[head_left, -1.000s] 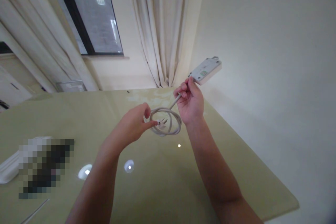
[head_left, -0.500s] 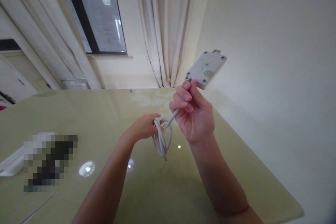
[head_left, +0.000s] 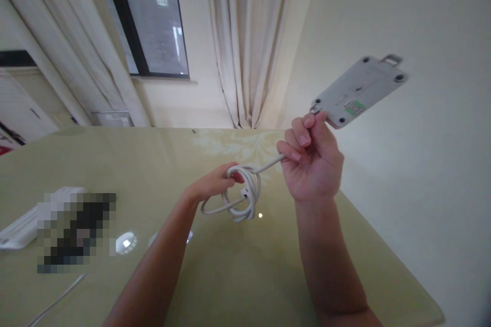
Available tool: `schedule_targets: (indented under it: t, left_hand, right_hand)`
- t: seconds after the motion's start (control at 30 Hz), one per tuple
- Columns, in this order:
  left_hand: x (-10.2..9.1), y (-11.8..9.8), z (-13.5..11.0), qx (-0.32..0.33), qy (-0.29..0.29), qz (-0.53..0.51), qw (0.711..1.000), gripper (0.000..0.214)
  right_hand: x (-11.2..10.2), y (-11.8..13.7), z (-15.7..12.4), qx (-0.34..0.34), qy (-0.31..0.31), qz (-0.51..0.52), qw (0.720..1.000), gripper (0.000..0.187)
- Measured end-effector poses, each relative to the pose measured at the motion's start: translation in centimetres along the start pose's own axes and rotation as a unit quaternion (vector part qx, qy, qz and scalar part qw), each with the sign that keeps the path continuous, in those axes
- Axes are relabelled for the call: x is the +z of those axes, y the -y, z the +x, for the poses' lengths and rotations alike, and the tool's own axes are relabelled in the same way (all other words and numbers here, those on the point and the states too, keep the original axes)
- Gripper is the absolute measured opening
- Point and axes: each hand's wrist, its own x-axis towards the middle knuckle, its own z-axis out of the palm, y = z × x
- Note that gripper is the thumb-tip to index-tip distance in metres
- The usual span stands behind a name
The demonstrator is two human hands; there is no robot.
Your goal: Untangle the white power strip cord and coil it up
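Power strip [head_left: 358, 92], farther right than before, is up near the far right corner of the glossy table [head_left: 238, 276], right hand [head_left: 316, 163] closed round its cord end; left hand [head_left: 210, 186] grips the coiled cord [head_left: 251, 204], now rounder. Pale curtains [head_left: 245, 36] hang beyond the far edge.

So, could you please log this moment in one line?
left hand: coiled cable | right hand: cable at power strip | green label: showing

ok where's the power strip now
In the head view, the power strip is upper right, held at its lower end by the right hand, before the wall.
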Motion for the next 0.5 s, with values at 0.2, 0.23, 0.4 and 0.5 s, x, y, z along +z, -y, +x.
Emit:
schedule_targets:
  t: [0.2, 0.23, 0.4, 0.5]
  left_hand:
    - [-0.7, -1.2, -0.9, -0.04, 0.011, -0.094, 0.995, 0.03]
    - [-0.7, -1.3, -1.0, -0.052, 0.011, -0.105, 0.993, 0.032]
    - [-0.5, -1.5, -1.0, -0.102, -0.065, -0.093, 0.988, 0.04]
    - [-0.5, -1.7, -0.8, -0.121, -0.102, -0.102, 0.982, 0.044]
  right_hand:
    - [-1.5, -1.0, 0.9, -0.089, -0.049, -0.187, 0.977, 0.036]
    - [-1.8, -1.3, 1.0, -0.091, -0.045, -0.228, 0.968, 0.037]
    - [-2.5, -2.1, 1.2, -0.064, 0.066, -0.463, 0.882, 0.036]
    - [-2.3, -2.5, 1.1, -0.052, 0.116, -0.562, 0.818, 0.034]
